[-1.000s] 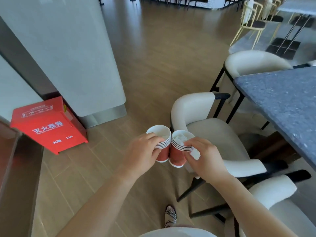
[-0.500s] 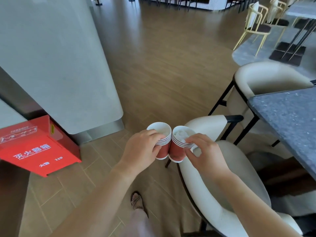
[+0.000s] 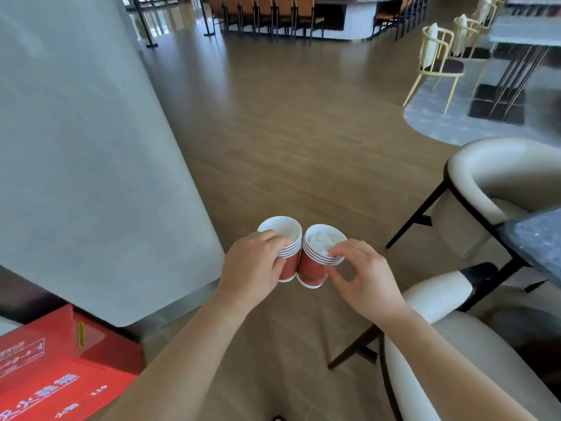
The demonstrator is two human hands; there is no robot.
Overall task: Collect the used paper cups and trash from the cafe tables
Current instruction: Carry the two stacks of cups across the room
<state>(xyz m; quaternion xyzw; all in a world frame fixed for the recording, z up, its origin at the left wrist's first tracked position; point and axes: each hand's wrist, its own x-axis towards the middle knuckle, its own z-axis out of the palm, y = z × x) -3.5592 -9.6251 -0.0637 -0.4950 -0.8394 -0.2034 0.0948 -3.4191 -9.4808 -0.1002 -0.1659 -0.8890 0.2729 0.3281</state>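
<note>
Head view: both forearms reach forward and meet at mid-frame, bare to the elbow. The left hand (image 3: pixel 253 270) wraps its curled fingers round the left stack (image 3: pixel 290 264), thumb side toward the camera. The right hand (image 3: pixel 365 279) comes in from the right with its wrist bent, fingertips curled on the rim and side of the right stack (image 3: pixel 311 268). So each hand is clamped on its own stack, and the 2 stacks touch side by side, held upright in the air above the floor (image 3: pixel 288 132).

The floor is brown wood plank. A broad grey pillar (image 3: pixel 79 153) fills the left, with a red box (image 3: pixel 60 378) bearing white characters at its foot. 2 cream chairs on black legs stand at right, a far chair (image 3: pixel 498 174) and a near chair (image 3: pixel 449 363), and between them the corner of a dark speckled desk (image 3: pixel 538 238) shows. Further back are yellow-framed chairs (image 3: pixel 437 56) and a long counter (image 3: pixel 334 13) lined with seats.

Each stack is several nested paper cups, red outside, white inside, with white rims showing as rings. Crumpled white tissue (image 3: pixel 320 240) sits in the top cup of the right stack.
</note>
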